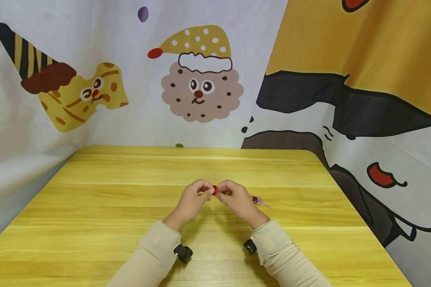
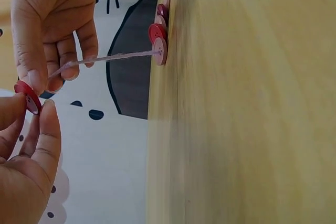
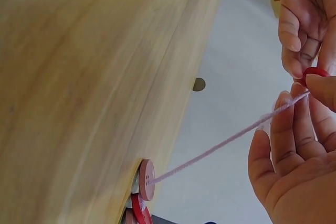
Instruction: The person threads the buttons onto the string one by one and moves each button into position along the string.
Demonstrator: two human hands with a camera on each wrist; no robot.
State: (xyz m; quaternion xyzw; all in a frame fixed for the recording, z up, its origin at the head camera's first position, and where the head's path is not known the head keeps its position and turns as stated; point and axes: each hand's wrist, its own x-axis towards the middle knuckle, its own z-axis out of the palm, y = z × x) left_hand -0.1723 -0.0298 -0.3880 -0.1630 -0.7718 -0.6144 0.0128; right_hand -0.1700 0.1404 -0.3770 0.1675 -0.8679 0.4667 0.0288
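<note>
My left hand (image 1: 193, 198) pinches a red button (image 1: 215, 190) by its rim, above the middle of the table. Facing it, my right hand (image 1: 240, 202) pinches a pale purple cord (image 3: 210, 150) close to its end, with the fingertips right at the red button. The cord's tip is hidden by the fingers and the button. From there the cord slants down to a pink button (image 2: 160, 52) on the table. Behind that one, another red button (image 2: 157, 32) and several more sit in a row along the cord.
The wooden table (image 1: 129, 239) spreads out under both hands. Part of the button string (image 1: 259, 201) shows beyond the right hand, its cord tail lying to the right. A cartoon-printed cloth (image 1: 136, 123) hangs behind the table and along its sides.
</note>
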